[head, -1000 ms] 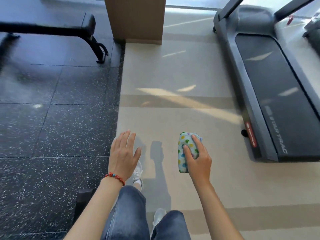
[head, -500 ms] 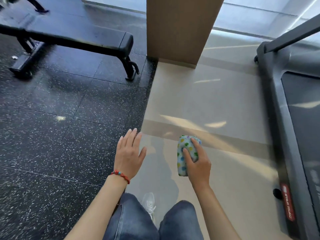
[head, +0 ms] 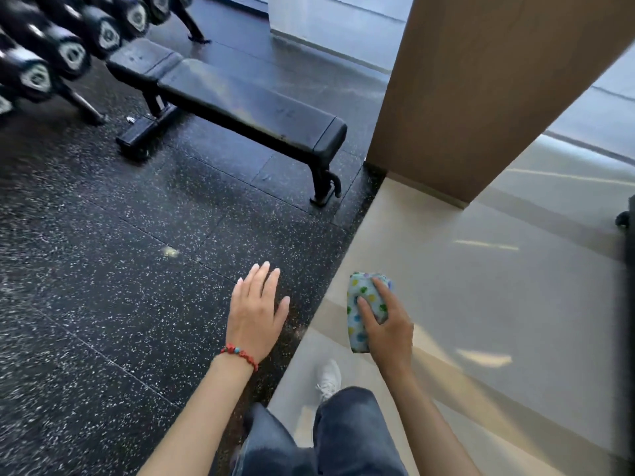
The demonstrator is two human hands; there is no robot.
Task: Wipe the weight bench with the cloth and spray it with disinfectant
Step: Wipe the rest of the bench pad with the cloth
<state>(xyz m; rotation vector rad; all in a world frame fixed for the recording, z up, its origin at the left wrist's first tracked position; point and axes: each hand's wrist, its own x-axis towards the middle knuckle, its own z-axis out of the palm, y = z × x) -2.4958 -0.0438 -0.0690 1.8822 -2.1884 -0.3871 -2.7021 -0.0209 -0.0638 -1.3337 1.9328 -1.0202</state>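
Head view: right hand (head: 390, 333) gripping folded, dotted cloth (head: 360, 314), perhaps bunched. Left hand (head: 256, 312) flat, fingers straight. Black bench (head: 247, 108) well ahead.

Right hand (head: 390, 333) grips folded dotted cloth (head: 360, 304) over the tan floor (head: 481, 286). Left hand (head: 256, 309), fingers straight, red bracelet (head: 240, 352) on wrist, hovers over black speckled mat (head: 103, 269). Black weight bench (head: 240, 104) stands well ahead, dumbbell rack (head: 51, 53) behind it, brown pillar (head: 481, 80) at its near end.
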